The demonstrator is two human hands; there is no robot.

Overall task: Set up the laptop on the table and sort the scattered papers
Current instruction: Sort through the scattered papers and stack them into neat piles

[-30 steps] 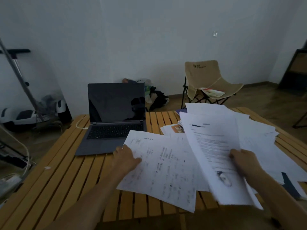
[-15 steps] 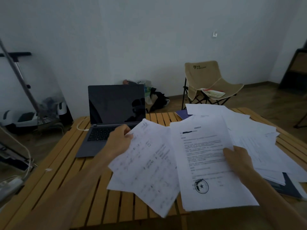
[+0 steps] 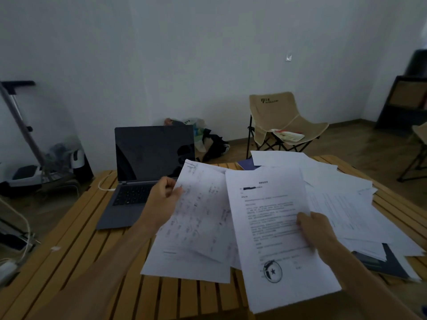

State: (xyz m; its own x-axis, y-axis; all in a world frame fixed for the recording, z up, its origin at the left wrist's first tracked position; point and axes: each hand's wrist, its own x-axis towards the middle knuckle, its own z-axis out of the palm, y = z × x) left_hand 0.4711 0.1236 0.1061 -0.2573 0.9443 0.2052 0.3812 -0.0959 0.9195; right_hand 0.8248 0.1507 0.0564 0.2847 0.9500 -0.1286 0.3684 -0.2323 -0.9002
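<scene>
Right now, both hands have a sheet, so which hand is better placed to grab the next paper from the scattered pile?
Probably the right hand: the scattered pile lies just beyond it on the table's right side. The left hand is over by the laptop.

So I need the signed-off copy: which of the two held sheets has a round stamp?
The sheet in the right hand: that letter bears a round stamp near its bottom. The left hand's sheet shows none.
</scene>
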